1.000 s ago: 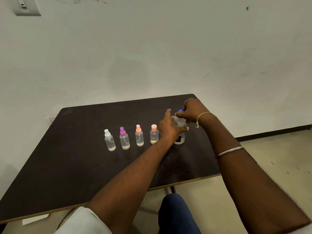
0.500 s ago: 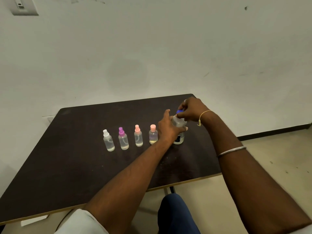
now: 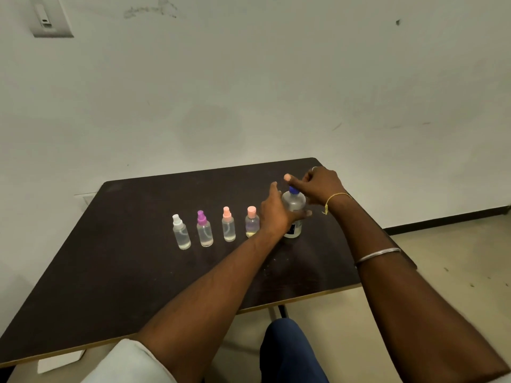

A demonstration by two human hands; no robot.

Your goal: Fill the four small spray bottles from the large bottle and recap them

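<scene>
A large clear bottle with a blue cap stands upright on the dark table. My left hand grips its body from the left. My right hand sits over the top and pinches the blue cap, thumb sticking out to the left. To the left stand small spray bottles in a row, all capped and holding liquid: white cap, purple cap, salmon cap and pink cap.
The table's far edge meets a white wall. Its near edge runs in front of my blue-clad knee. Beige floor lies to the right. A wall switch is at the upper left.
My right hand has turned on the blue cap, and its thumb now points out to the left. My left hand keeps its grip on the large bottle. The small bottles have not moved.
</scene>
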